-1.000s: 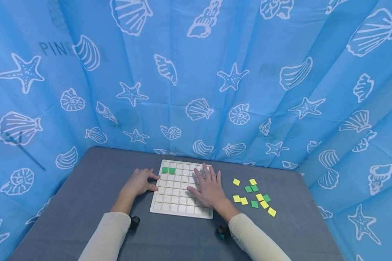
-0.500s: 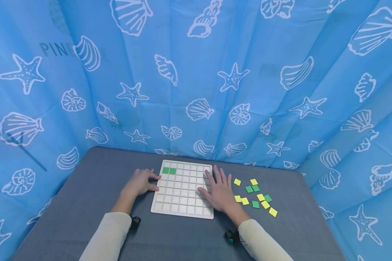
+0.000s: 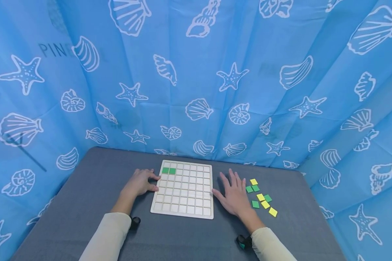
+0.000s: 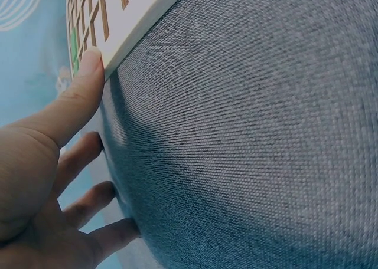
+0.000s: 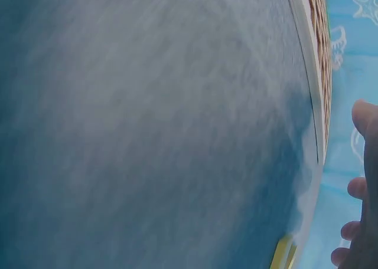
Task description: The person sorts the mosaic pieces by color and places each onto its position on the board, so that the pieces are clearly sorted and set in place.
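Note:
A white square board [image 3: 183, 194] with a raised grid lies on the grey table. Two green square tiles [image 3: 172, 170] sit side by side in its upper left cells. At the board's left edge is my left hand [image 3: 139, 183]; in the left wrist view its thumb [image 4: 90, 62] touches the rim while the other fingers rest on the cloth, loosely bent. My right hand [image 3: 234, 195] is over the table between the board and the loose tiles, fingers spread and holding nothing. Beside it lie several green tiles [image 3: 255, 204] and yellow tiles [image 3: 273, 212]; other yellow ones are hidden beneath it.
Dark grey cloth covers the table [image 3: 183, 239]. A blue curtain [image 3: 196, 79] with white shells and starfish hangs along the back and both sides. Each wrist carries a small black camera, such as the right camera [image 3: 243, 241].
My right hand has moved right, off the board and toward the loose tiles, now covering some yellow ones. The left hand has stayed at the board's edge.

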Tool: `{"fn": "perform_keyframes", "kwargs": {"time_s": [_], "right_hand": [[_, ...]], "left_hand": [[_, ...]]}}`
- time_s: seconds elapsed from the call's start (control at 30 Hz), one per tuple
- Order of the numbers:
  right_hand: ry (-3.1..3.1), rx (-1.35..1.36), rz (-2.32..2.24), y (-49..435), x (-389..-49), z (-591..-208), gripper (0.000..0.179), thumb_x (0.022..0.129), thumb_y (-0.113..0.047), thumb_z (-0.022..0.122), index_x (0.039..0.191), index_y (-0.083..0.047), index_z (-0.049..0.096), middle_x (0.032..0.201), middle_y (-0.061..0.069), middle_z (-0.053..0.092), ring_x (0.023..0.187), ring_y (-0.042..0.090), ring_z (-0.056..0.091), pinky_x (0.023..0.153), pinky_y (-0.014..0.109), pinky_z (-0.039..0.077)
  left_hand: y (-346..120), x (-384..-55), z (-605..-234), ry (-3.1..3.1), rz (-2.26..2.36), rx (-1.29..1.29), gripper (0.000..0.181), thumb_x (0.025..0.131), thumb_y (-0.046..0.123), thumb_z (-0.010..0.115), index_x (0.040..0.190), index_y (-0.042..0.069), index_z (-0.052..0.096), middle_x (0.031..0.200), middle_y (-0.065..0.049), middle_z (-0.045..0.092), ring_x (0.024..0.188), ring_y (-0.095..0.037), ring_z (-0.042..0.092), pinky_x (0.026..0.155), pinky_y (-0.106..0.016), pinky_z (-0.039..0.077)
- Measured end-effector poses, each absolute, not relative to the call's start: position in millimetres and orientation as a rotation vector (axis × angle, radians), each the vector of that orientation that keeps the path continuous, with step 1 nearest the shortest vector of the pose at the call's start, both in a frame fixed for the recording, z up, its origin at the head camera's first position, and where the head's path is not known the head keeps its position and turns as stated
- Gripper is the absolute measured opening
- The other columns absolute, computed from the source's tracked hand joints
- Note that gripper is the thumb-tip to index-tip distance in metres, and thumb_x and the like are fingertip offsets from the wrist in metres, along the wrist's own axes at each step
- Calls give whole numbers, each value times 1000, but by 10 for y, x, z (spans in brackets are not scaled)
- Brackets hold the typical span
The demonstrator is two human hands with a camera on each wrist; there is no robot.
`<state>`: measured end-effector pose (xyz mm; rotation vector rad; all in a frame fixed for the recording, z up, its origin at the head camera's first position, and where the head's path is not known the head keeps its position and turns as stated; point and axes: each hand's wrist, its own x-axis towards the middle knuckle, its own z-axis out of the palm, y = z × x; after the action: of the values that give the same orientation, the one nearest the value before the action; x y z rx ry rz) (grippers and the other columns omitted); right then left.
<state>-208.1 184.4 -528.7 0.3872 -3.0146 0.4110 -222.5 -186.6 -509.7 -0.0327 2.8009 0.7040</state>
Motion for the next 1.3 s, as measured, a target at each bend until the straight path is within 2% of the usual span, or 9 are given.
{"fn": "perform_keyframes", "kwargs": {"time_s": [0.23, 0.4, 0.63, 0.8, 1.13, 1.3], "right_hand": [[-2991, 348, 426, 2087, -2057, -5310, 74, 97, -57, 60, 156, -15, 43, 164, 26, 29, 152, 50, 26, 120, 70, 25], [-3008, 290, 486, 2254, -2036, -5288, 72, 99, -53, 60, 156, -14, 42, 164, 26, 28, 152, 49, 26, 119, 68, 29], [-3012, 231, 633, 2563, -2008, -5219, 68, 102, -46, 60, 156, -11, 40, 163, 27, 27, 150, 51, 22, 115, 74, 28], [-3029, 190, 696, 2749, -2009, -5217, 61, 101, -37, 64, 153, -11, 45, 162, 26, 29, 148, 51, 23, 112, 75, 27], [-2994, 162, 608, 2890, -2062, -5279, 43, 99, -22, 67, 140, -11, 61, 154, 26, 41, 139, 53, 34, 97, 69, 34], [-2997, 126, 571, 2898, -2095, -5302, 39, 100, -20, 66, 138, -12, 64, 154, 25, 43, 138, 52, 34, 95, 66, 35]], "left_hand": [[-1871, -2219, -5104, 2797, 734, -14, 51, 83, 29, 85, 131, 23, 71, 160, -15, 44, 149, -46, 31, 116, -63, 36], [-1873, -2219, -5107, 2800, 721, -17, 51, 83, 30, 85, 131, 24, 71, 160, -14, 45, 149, -45, 31, 116, -63, 36], [-1859, -2208, -5111, 2797, 719, -32, 52, 83, 30, 85, 132, 23, 71, 161, -14, 44, 150, -45, 30, 117, -64, 35], [-1866, -2197, -5098, 2802, 730, -22, 51, 84, 29, 84, 133, 23, 70, 161, -14, 44, 150, -46, 29, 116, -65, 35], [-1875, -2202, -5063, 2784, 739, -18, 52, 84, 29, 85, 133, 22, 70, 161, -15, 43, 153, -47, 24, 118, -66, 32], [-1869, -2212, -5077, 2782, 729, -21, 53, 83, 29, 85, 133, 22, 70, 161, -15, 43, 153, -48, 23, 119, -67, 30]]}}
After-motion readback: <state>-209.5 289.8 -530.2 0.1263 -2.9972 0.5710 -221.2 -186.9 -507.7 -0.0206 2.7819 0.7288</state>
